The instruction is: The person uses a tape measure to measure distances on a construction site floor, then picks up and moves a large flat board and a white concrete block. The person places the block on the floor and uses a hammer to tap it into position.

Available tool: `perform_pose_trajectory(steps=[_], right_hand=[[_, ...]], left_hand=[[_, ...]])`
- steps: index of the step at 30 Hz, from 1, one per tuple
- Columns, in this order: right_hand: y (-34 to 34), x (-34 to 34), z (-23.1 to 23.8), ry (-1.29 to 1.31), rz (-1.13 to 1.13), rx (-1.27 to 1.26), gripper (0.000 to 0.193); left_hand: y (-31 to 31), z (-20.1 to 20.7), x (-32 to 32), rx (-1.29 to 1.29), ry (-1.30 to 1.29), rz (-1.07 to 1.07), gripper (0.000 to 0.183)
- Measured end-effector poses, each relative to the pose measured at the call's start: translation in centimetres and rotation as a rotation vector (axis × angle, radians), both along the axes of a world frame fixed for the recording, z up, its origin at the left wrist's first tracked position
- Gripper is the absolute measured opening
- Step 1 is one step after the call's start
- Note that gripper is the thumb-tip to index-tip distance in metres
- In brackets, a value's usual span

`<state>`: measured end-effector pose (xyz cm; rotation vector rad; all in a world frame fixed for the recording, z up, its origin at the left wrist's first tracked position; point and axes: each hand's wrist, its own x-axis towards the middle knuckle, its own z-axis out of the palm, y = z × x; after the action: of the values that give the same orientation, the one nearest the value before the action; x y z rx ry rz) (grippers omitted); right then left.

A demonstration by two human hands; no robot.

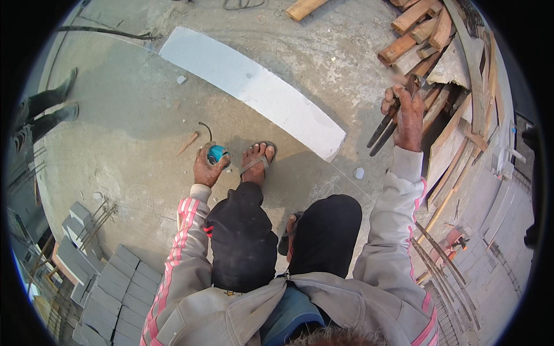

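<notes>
From above, the left hand [206,170] grips a teal tape measure [216,154] beside the foot [257,164]; it looks light, hard-cased, best cupped round. The right hand [409,118] clasps a dark long-handled tool [384,136], likely heavy and stiff.

Two hands, left [206,172] and right [410,122]. One teal case [217,154] in the left fingers; one pair of pincers [383,126] in the right. One white slab [248,86] ahead, between both. One brown wedge [188,143] left of the left fingers, two sandals [266,162] to their right. Over ten planks [411,17] around and beyond the right fingers.
</notes>
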<state>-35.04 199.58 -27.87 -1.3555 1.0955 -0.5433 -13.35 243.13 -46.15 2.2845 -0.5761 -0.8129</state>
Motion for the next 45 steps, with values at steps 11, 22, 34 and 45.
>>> perform_pose_trajectory(steps=[11,22,34,45], right_hand=[[20.4,-4.4,12.3,0.625,1.06,0.437,0.031],[12.4,-3.3,35.7,0.94,0.847,0.317,0.041],[3.9,-14.6,37.3,1.047,0.27,0.287,0.031],[-11.2,-16.1,29.0,0.874,0.186,0.643,0.022]], left_hand=[[-2.0,26.2,1.3,-0.327,0.751,0.167,0.049],[-6.0,49.9,1.6,-0.392,1.329,0.173,0.049],[-14.3,56.2,6.7,-0.342,1.107,0.134,0.04],[-27.0,56.9,5.1,-0.176,1.2,0.357,0.068]])
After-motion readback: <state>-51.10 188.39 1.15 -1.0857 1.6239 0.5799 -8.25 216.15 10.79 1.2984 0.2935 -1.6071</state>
